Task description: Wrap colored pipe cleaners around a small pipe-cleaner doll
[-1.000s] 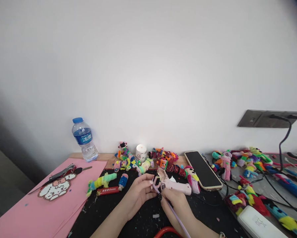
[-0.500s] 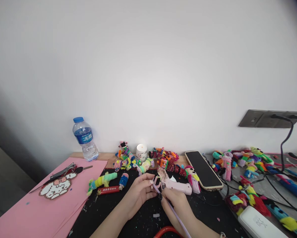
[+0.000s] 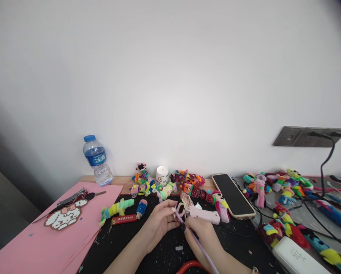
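My fingers (image 3: 178,211) pinch a small pink-and-black pipe-cleaner figure (image 3: 180,207) from both sides, left hand (image 3: 159,224) cupping it, right hand (image 3: 202,230) closed on a lilac pipe cleaner (image 3: 200,245) that trails down toward me. I hold it low over the black mat (image 3: 124,239) at the bench's middle. Just behind lies a pink glue gun (image 3: 202,214), a phone (image 3: 232,195) beside it. Pink paper (image 3: 45,243) and a water bottle (image 3: 97,160) sit to the left.

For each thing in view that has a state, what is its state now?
Water bottle: upright, cap on.
Phone: flat, screen dark.
Glue gun: lying on the mat.
Lilac pipe cleaner: held by both hands.
Left hand: pinching.
Right hand: gripping.
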Tool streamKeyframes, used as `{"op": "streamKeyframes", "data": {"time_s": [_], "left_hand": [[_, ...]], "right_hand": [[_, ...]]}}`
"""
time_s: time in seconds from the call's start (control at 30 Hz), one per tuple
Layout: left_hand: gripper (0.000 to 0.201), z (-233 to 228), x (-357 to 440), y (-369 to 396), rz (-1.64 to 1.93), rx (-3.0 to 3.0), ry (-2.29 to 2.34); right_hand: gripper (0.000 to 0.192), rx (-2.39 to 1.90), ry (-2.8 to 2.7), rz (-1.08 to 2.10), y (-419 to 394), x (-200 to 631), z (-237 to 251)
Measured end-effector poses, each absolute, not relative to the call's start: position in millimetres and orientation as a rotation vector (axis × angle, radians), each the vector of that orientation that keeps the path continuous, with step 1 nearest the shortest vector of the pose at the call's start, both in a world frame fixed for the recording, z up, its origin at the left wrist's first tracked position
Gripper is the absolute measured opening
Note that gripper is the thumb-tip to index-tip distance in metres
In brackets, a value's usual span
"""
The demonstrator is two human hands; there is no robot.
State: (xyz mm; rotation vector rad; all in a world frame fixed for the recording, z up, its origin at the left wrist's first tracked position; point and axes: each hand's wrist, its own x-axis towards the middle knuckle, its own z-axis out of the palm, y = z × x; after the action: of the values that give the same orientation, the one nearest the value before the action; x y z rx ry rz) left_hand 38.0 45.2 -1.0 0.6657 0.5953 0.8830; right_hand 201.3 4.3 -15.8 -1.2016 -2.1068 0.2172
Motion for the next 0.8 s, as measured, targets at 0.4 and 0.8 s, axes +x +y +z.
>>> {"op": "streamKeyframes", "data": {"time_s": [0.4,0.8], "left_hand": [[0.018,0.7,37.9,45.9,0.874,0.671,0.605],[0.017,-0.1,38.2,44.4,0.876,0.680,0.602]], "right_hand": [[0.018,-1.217,-2.113,0.238,3.1,201.8,-13.1],[0.017,-1.192,-2.111,0.230,3.1,200.7,-15.2]]}}
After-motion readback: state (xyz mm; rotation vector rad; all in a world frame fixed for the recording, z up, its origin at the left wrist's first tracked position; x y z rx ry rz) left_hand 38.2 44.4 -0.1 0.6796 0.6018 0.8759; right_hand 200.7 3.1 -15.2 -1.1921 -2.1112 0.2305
